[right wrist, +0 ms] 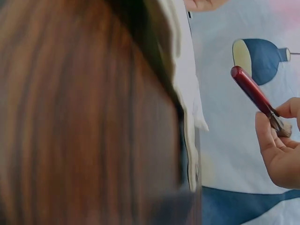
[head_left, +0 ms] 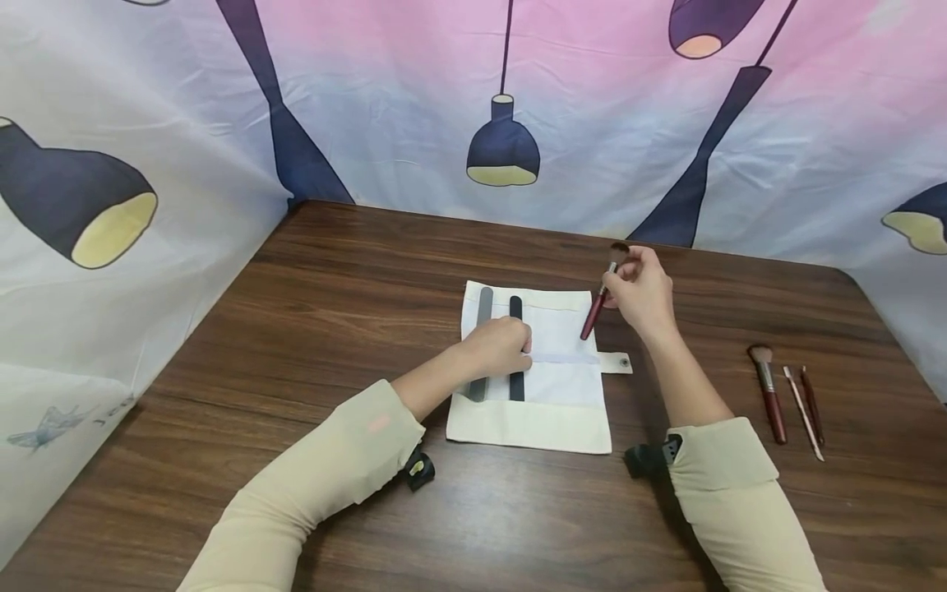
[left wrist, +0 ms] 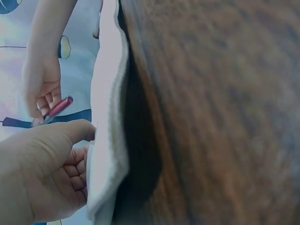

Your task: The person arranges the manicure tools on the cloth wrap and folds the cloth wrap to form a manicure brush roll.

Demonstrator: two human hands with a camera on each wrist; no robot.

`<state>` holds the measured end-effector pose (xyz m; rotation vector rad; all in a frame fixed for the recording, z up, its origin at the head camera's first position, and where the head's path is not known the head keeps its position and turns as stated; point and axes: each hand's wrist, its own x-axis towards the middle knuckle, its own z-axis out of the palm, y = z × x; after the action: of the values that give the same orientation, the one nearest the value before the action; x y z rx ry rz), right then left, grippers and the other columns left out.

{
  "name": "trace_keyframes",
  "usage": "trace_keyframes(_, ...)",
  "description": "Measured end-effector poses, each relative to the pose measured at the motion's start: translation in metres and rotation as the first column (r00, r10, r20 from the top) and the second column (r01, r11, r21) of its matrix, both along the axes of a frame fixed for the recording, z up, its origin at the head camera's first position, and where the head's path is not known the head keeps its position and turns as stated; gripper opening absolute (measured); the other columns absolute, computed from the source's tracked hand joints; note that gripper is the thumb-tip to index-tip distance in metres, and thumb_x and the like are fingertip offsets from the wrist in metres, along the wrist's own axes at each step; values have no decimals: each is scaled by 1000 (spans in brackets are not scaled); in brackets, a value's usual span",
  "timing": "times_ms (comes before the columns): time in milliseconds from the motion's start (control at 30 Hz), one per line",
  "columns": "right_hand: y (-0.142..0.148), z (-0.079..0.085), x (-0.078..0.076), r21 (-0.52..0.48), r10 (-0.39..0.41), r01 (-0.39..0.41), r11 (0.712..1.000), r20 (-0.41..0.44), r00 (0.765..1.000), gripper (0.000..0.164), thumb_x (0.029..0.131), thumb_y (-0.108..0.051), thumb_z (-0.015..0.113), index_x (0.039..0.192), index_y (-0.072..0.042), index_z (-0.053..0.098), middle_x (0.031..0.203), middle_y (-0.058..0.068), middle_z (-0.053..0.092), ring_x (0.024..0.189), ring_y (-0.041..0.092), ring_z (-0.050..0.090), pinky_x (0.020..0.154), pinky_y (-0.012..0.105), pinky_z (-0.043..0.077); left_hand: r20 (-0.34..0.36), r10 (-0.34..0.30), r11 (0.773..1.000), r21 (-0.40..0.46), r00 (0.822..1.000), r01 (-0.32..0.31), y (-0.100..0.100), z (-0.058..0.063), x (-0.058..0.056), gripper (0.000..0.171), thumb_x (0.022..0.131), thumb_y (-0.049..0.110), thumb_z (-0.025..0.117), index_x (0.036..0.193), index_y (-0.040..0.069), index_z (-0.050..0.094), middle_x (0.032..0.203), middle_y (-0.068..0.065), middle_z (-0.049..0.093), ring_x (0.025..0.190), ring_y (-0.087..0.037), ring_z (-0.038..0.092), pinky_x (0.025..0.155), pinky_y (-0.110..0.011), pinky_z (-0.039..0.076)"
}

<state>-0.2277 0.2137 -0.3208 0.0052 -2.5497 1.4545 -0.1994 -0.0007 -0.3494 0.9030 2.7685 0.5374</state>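
While low over the pouch (head_left: 562, 382), left hand (head_left: 499, 345) curled, grip unclear; right hand (head_left: 645, 292) aloft, grip around red-handled brush (head_left: 594, 312).

looks to me like a curtained-off recording nook; what room lies beyond, i can't tell. cloth (head_left: 414, 131) printed with hanging lamps (head_left: 503, 144) lines the far and left edges of the dark wood-grain table (head_left: 355, 288) and rounds its far right corner; small black cameras (head_left: 419, 470) sit by both cuffs (head_left: 721, 452).

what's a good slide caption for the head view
Left hand on an open cloth pouch, right hand holding a makeup brush near its edge.
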Motion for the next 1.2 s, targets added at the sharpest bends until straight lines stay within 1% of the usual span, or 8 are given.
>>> trace_keyframes(100,-6,-3,-3,-38,22,-22,999,-1,1000,52,90,-11,53,135,0,31,91,10,51,68,21,62,66,33,53,-16,-24,1000,2,1000,24,1,-2,-1,7,83,9,61,77,8,61,66,1,53,58,-10,45,53,-22,35)
trace_keyframes(167,-10,-5,-4,-63,42,-41,997,10,999,53,90,-11,54,136,-1,30,92,9,49,67,17,62,66,31,53,-29,-41,999,11,999,42,1,-3,-1,10,85,8,58,75,8,60,65,1,53,57,-10,45,53,-21,36)
trace_keyframes(233,-13,-6,-6,-74,64,-62,995,30,997,55,90,-11,55,137,-1,28,93,9,48,66,13,62,66,29,53,-40,-55,998,19,998,56,1,-3,-1,15,87,6,55,73,8,60,64,1,53,57,-10,46,53,-21,37)
trace_keyframes(333,-18,-6,-7,-74,100,-95,993,57,993,57,90,-10,56,138,-2,26,95,9,46,67,13,63,66,27,53,-57,-70,997,15,996,71,1,-3,-1,18,90,5,51,75,6,61,66,0,53,60,-12,48,57,-23,40)
trace_keyframes(500,-24,-7,-8,-109,172,-159,981,119,978,56,90,-8,56,136,-2,25,97,11,44,71,15,64,68,28,53,-56,-95,995,6,994,95,0,-4,-1,20,92,4,48,79,4,62,70,-1,54,66,-14,49,63,-26,42)
trace_keyframes(700,-27,-10,-10,-151,225,-201,968,167,960,50,90,-4,55,131,-1,27,97,15,44,70,14,64,68,28,52,-61,-112,994,-2,992,112,0,-5,-3,20,94,6,46,82,2,62,75,-3,54,72,-15,50,68,-27,43)
trace_keyframes(900,-30,-11,-11,-153,259,-230,961,211,943,52,91,-4,54,133,0,24,99,15,42,74,19,64,70,29,52,-69,-123,992,-6,990,123,-2,-6,-4,21,95,7,43,80,2,57,72,-4,51,70,-17,48,67,-29,42)
trace_keyframes(1200,-31,-13,-12,-116,280,-258,959,262,923,52,91,-6,53,135,2,26,96,18,49,71,23,66,69,31,53,-54,-131,991,17,990,132,-3,-6,-4,18,94,5,45,82,1,58,73,-5,51,71,-17,48,66,-28,42)
